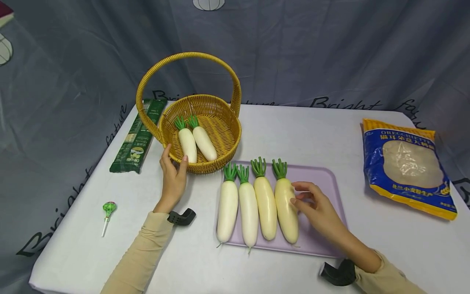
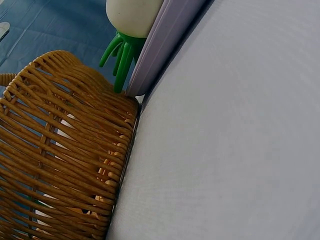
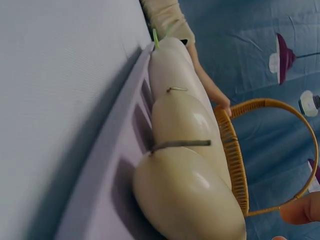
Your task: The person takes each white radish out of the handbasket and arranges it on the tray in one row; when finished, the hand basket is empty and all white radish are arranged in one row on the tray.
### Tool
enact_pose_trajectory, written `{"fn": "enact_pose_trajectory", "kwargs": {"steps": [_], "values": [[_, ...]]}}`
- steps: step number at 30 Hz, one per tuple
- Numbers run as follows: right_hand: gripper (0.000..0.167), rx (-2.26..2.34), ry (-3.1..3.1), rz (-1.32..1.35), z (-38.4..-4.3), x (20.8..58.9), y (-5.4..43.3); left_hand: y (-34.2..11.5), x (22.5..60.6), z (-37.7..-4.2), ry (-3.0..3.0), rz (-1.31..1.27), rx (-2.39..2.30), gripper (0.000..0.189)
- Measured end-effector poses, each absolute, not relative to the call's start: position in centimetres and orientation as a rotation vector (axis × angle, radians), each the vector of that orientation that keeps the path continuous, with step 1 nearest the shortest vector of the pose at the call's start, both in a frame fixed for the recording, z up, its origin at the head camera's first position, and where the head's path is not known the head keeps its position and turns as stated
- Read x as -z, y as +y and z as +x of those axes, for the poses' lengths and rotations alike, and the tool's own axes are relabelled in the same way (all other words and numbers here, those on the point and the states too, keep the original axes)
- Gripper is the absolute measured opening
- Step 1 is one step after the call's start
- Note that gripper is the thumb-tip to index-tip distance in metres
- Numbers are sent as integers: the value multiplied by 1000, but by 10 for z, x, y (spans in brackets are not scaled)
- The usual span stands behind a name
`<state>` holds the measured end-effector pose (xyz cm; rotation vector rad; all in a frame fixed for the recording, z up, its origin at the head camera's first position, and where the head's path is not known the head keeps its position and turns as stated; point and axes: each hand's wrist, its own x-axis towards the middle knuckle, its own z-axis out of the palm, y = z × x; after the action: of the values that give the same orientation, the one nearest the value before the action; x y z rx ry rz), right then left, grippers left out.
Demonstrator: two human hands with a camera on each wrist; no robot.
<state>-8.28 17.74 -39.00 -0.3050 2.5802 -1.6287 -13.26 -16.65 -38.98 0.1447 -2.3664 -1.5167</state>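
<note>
Several white radishes with green tops lie side by side on a lilac tray [image 1: 323, 241]. My right hand [image 1: 320, 210] is at the rightmost radish [image 1: 286, 208], thumb and fingers apart and lightly bent beside its upper half. In the right wrist view, that radish [image 3: 190, 195] is closest, with a thumb [image 3: 302, 207] off to its right. My left hand [image 1: 173, 181] grips the near left rim of a wicker basket [image 1: 224, 159], thumb over the edge and fingers outside. Two smaller radishes [image 1: 203, 143] lie in the basket. Only the woven side [image 2: 65, 150] shows in the left wrist view.
A green packet [image 1: 136, 143] lies left of the basket, partly behind its handle. A lollipop [image 1: 109, 208] is at the table's left. A blue and yellow pasta bag [image 1: 407, 167] lies at the right. Grey curtain [image 1: 293, 53] hangs behind the white table [image 1: 293, 134].
</note>
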Motion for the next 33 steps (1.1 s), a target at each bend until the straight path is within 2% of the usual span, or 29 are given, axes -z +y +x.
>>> {"fn": "enact_pose_trajectory", "kwargs": {"steps": [8, 14, 17, 25, 33], "values": [[32, 1778, 2500, -383, -93, 378, 179, -175, 409, -142, -2367, 148, 1508, 61], [37, 1962, 2310, -460, -109, 358, 172, -167, 389, -133, -2375, 166, 1510, 59], [41, 1970, 2288, -490, -119, 348, 164, -168, 391, -134, -2363, 155, 1504, 58], [41, 2008, 2162, -523, -138, 334, 120, -181, 419, -146, -2368, 151, 1489, 61], [42, 1955, 1993, -457, -153, 339, 67, -182, 422, -147, -2374, 135, 1455, 64]]}}
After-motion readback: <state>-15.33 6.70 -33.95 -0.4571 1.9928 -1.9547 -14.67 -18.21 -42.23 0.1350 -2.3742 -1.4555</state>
